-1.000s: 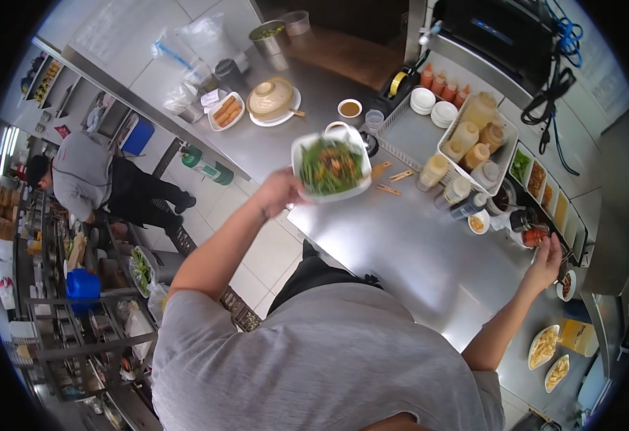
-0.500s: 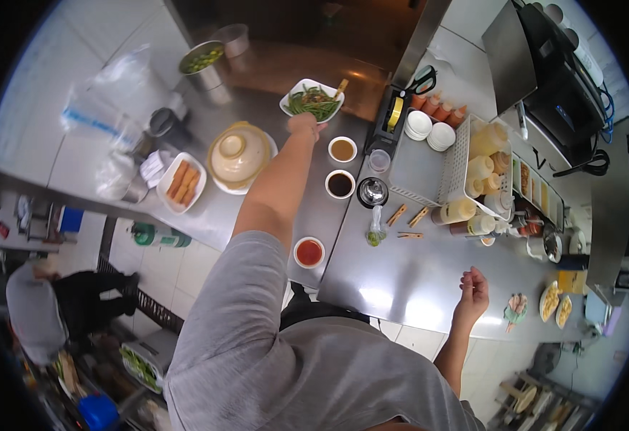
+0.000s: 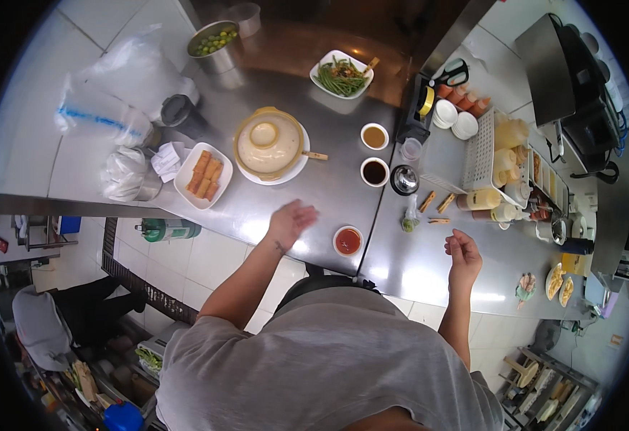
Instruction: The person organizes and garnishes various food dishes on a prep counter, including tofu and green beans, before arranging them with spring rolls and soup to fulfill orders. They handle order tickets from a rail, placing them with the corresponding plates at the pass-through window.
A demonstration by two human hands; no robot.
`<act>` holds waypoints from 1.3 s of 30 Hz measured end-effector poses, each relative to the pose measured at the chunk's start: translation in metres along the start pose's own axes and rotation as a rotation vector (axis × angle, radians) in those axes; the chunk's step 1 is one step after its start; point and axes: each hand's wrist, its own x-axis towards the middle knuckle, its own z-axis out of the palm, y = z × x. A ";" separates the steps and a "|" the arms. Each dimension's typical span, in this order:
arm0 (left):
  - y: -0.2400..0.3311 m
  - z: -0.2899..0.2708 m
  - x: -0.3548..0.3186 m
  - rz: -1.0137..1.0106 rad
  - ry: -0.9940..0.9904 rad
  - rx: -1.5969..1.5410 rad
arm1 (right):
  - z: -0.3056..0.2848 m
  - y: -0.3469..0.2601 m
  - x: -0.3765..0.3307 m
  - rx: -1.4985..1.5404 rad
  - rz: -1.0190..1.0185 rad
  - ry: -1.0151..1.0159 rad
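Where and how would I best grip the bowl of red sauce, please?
Probably by opposite sides of the white bowl, outside its rim, coming from the left, where the left hand is near; the bowl is round, shows no handle, and its open top holds red sauce best left untouched.

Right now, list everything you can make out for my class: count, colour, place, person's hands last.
counter: 1, silver, before the person
lidded pot: 1, tan, on white plate
bean bowl: 1, white, far side
roll dish: 1, white, left of pot
sauce cups: 3, white, right of pot
clothespins: 5, tan, across counter
basket: 1, white, right, holding bottles
tape roll: 1, yellow, upper right
metal pot: 1, silver, upper left
plastic bags: several, whitish, left
canister: 1, dark grey, left
cylinder: 1, green, floor left
co-worker: 1, grey top, lower left
left hand: 1, bare, over near edge
right hand: 1, bare, right
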 end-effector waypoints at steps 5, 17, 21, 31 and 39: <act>0.029 -0.020 0.058 0.340 0.199 -0.096 | 0.013 -0.016 0.000 0.172 -0.025 -0.027; 0.135 0.005 0.152 0.391 0.351 -0.196 | -0.035 -0.011 -0.039 0.334 0.038 0.253; 0.184 -0.007 0.178 0.376 0.379 -0.250 | -0.025 -0.015 -0.044 0.350 0.070 0.251; 0.166 0.006 0.056 0.889 0.253 0.345 | -0.011 -0.020 -0.041 0.273 0.055 0.179; 0.165 -0.123 -0.062 1.150 1.116 0.092 | 0.019 -0.028 -0.016 0.334 -0.042 0.036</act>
